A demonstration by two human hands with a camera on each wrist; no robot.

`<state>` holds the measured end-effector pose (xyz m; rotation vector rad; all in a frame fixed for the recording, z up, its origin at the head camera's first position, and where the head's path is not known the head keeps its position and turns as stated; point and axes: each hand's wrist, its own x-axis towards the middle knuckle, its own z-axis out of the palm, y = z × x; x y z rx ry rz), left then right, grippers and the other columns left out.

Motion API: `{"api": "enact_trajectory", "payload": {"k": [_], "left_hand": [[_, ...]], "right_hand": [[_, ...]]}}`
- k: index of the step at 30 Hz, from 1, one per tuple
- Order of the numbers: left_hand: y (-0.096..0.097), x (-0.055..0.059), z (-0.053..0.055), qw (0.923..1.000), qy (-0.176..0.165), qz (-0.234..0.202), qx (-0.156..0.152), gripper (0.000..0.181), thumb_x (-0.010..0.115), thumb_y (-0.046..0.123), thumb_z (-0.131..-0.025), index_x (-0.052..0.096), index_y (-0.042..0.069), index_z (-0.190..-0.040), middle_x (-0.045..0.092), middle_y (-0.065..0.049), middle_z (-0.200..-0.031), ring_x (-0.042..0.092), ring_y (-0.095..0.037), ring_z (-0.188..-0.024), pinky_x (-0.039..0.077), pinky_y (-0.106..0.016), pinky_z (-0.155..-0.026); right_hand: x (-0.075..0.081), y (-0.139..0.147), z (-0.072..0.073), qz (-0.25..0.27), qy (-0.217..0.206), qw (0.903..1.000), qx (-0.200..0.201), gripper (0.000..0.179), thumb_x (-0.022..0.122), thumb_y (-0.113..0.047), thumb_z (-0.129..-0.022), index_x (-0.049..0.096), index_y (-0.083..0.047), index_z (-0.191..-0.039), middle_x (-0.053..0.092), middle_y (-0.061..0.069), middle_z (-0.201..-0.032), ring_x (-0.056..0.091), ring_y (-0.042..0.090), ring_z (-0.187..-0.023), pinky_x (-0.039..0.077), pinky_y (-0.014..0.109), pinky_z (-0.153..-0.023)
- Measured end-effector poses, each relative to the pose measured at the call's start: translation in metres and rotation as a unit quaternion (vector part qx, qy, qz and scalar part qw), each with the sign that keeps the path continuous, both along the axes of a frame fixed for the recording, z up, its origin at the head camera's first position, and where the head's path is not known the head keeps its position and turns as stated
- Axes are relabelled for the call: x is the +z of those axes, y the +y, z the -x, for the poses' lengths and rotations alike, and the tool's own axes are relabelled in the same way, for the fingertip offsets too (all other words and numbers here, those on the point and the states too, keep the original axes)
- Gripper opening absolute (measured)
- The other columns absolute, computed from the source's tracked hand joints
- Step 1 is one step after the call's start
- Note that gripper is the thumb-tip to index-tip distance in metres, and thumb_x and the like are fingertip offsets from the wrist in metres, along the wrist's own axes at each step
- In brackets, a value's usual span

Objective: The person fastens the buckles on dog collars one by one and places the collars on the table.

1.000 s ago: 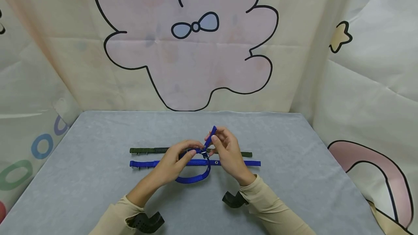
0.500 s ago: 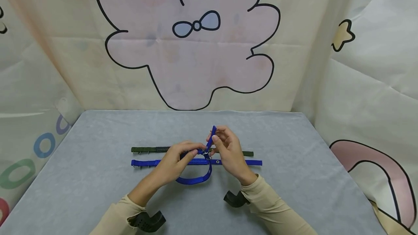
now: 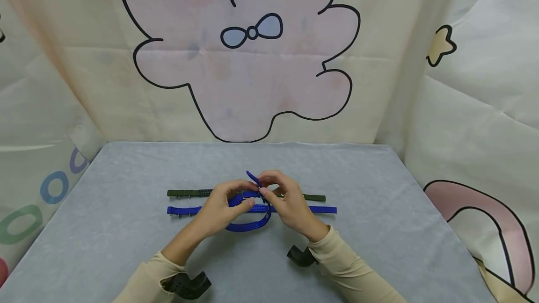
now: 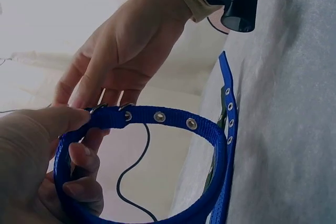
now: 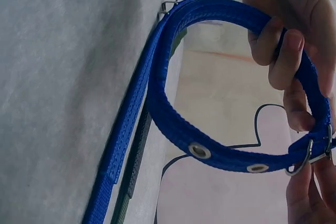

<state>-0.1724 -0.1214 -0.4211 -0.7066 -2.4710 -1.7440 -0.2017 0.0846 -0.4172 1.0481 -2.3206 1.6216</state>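
Grey cloth (image 3: 126, 237) spans the lower frame. At centre, left hand (image 3: 216, 207) grips looped blue collar (image 3: 248, 227); right hand (image 3: 292, 205) pinches it near buckle (image 5: 330, 139). Strap end (image 3: 252, 177) appears threaded; securing it likely remains.

Grey cloth-covered tabletop (image 3: 126, 228) shows mottling. Rear cream fabric backdrop (image 3: 379, 36), creased, bears 1 pink cartoon animal (image 3: 252, 83) with bow tie (image 3: 270, 27). White right-hand sheet (image 3: 476, 92) carries 1 yellow star (image 3: 440, 47).

2 beige slvs (image 3: 353, 265), 2 blk curved wrist pcs (image 3: 189, 286)
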Motion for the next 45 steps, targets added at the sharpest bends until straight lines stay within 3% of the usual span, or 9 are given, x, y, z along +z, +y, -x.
{"api": "enact_trajectory", "payload": {"k": [4,10,14,18,21,26,31,38,45], "left_hand": [[0.000,0.001,0.001,0.9999,-0.008,-0.011,0.000,0.024,0.067,0.008,-0.096,0.069,0.008,-0.120,0.072,-0.010,-0.121,0.069,-0.025,-0.110,0.055,-0.026,-0.090],[-0.001,0.002,0.002,0.9997,-0.022,-0.007,0.013,0.018,0.066,0.008,-0.096,0.071,0.008,-0.113,0.075,-0.011,-0.113,0.070,-0.021,-0.097,0.056,-0.029,-0.080],[-0.002,0.002,0.002,0.9995,-0.024,-0.015,0.014,0.020,0.068,0.011,-0.096,0.069,0.007,-0.115,0.075,-0.013,-0.111,0.072,-0.023,-0.102,0.056,-0.027,-0.083],[-0.003,0.002,0.001,0.9981,-0.046,-0.036,0.020,0.027,0.070,0.011,-0.095,0.064,0.003,-0.120,0.076,-0.017,-0.110,0.073,-0.031,-0.103,0.056,-0.024,-0.078],[-0.003,0.002,0.000,0.9966,-0.062,-0.041,0.035,0.030,0.072,0.013,-0.094,0.062,0.003,-0.120,0.077,-0.017,-0.107,0.073,-0.029,-0.100,0.054,-0.024,-0.072],[-0.004,0.000,0.001,0.9952,-0.067,-0.040,0.059,0.028,0.075,0.016,-0.092,0.063,0.006,-0.115,0.078,-0.013,-0.105,0.073,-0.024,-0.102,0.053,-0.025,-0.076],[-0.005,0.000,0.002,0.9960,-0.047,-0.038,0.065,0.026,0.076,0.018,-0.092,0.067,0.007,-0.113,0.076,-0.012,-0.108,0.071,-0.020,-0.104,0.054,-0.026,-0.087],[-0.004,0.003,0.000,0.9945,-0.046,-0.040,0.085,0.026,0.077,0.015,-0.090,0.070,0.007,-0.114,0.069,-0.015,-0.112,0.072,-0.021,-0.092,0.057,-0.025,-0.078],[-0.004,0.001,0.001,0.9917,-0.055,-0.049,0.105,0.023,0.078,0.013,-0.089,0.072,0.005,-0.110,0.071,-0.014,-0.111,0.073,-0.021,-0.092,0.057,-0.023,-0.077]], "right_hand": [[0.001,0.001,0.000,-0.018,0.005,0.9998,-0.002,0.022,0.061,-0.008,-0.101,0.065,-0.010,-0.122,0.070,0.010,-0.115,0.065,0.023,-0.105,0.056,0.030,-0.079],[0.001,0.002,0.000,-0.054,-0.015,0.9983,0.013,0.021,0.059,-0.011,-0.102,0.064,-0.013,-0.123,0.069,0.007,-0.117,0.066,0.021,-0.106,0.054,0.030,-0.082],[0.002,0.002,-0.001,-0.063,-0.023,0.9976,0.019,0.018,0.055,-0.014,-0.105,0.061,-0.012,-0.122,0.068,0.008,-0.116,0.067,0.021,-0.106,0.055,0.034,-0.083],[0.002,0.001,-0.003,-0.069,-0.023,0.9973,0.010,0.016,0.054,-0.016,-0.106,0.059,-0.011,-0.120,0.068,0.008,-0.114,0.067,0.021,-0.104,0.055,0.033,-0.083],[0.002,0.000,-0.004,-0.075,-0.018,0.9970,-0.006,0.019,0.053,-0.015,-0.106,0.057,-0.012,-0.125,0.067,0.009,-0.116,0.068,0.021,-0.102,0.056,0.030,-0.083],[0.001,-0.001,-0.007,-0.077,0.004,0.9968,-0.018,0.029,0.052,-0.014,-0.106,0.055,-0.013,-0.135,0.064,0.012,-0.122,0.068,0.022,-0.099,0.059,0.033,-0.082],[0.002,-0.001,-0.009,-0.077,0.027,0.9966,-0.011,0.036,0.050,-0.012,-0.107,0.058,-0.013,-0.142,0.063,0.012,-0.117,0.065,0.016,-0.094,0.059,0.031,-0.083],[0.002,0.000,-0.010,-0.077,0.039,0.9963,-0.005,0.035,0.050,-0.006,-0.105,0.065,-0.012,-0.137,0.060,0.008,-0.113,0.056,0.010,-0.085,0.055,0.024,-0.072],[-0.001,-0.003,-0.009,-0.076,0.043,0.9961,-0.015,0.034,0.050,-0.004,-0.105,0.067,-0.011,-0.134,0.060,0.009,-0.112,0.059,0.013,-0.086,0.056,0.022,-0.069]]}}
